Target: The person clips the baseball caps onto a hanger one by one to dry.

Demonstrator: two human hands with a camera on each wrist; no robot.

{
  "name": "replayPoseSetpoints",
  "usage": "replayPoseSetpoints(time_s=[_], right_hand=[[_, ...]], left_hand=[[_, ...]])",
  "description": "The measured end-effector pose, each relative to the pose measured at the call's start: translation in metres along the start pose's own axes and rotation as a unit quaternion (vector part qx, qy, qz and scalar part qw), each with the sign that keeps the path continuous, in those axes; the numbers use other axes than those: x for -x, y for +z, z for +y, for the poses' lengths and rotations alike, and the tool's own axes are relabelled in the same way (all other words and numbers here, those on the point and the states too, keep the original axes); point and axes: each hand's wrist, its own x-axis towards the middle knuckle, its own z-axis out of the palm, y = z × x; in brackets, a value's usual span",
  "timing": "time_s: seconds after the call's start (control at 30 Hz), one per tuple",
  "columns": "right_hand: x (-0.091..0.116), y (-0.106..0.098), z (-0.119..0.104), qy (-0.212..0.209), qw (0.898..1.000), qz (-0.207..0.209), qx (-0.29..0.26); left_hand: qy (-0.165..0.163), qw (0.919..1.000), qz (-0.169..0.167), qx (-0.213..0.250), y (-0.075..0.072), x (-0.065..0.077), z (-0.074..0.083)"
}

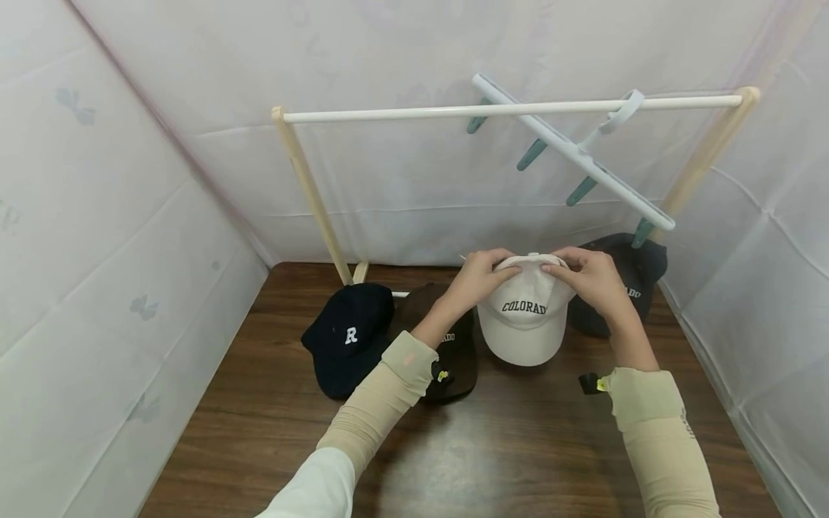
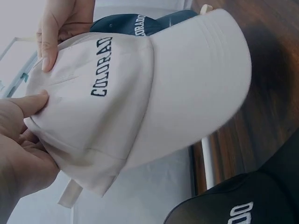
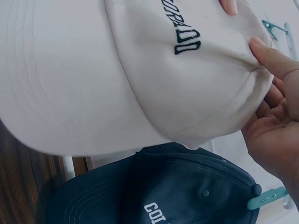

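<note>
A white baseball cap with dark COLORADO lettering hangs between both hands, brim down toward the table. My left hand pinches its crown on the left, thumb on the front and fingers behind. On the right side of the crown, my right hand holds it the same way. Close beside the right hand, a dark COLORADO cap has a teal clip at its edge. A brown-black cap lies below the left forearm, partly covered by it. Left of that sits a navy cap with a white R.
A rack with a white rod and wooden posts stands at the back. From the rod hangs a pale blue hanger, slanted, with several teal clips. White fabric walls surround the brown wooden table.
</note>
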Motion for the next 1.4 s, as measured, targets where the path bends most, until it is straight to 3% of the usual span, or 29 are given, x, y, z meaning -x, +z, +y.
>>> replayPoseSetpoints(time_s=[0.3, 0.47, 0.77, 0.9, 1.13, 1.4], right_hand=[[-0.002, 0.0, -0.001, 0.013, 1.0, 0.011, -0.022], [-0.002, -0.003, -0.001, 0.03, 0.999, -0.003, -0.038], [-0.004, -0.009, 0.002, 0.061, 0.993, -0.007, -0.1], [-0.005, -0.009, 0.002, 0.064, 0.99, -0.014, -0.121], [-0.007, -0.007, 0.0, 0.061, 0.989, -0.012, -0.132], [-0.009, -0.005, -0.006, 0.065, 0.988, 0.007, -0.141]], left_hand=[[-0.018, 0.9996, 0.001, 0.023, 0.0, -0.002, 0.001], [-0.027, 0.9972, -0.008, 0.069, -0.001, -0.003, 0.002], [-0.032, 0.983, -0.043, 0.176, -0.006, -0.007, 0.001], [-0.042, 0.9769, -0.057, 0.202, -0.01, -0.008, 0.003], [-0.029, 0.9824, -0.066, 0.173, -0.014, -0.014, 0.004], [-0.016, 0.9841, -0.048, 0.17, -0.016, -0.02, 0.009]])
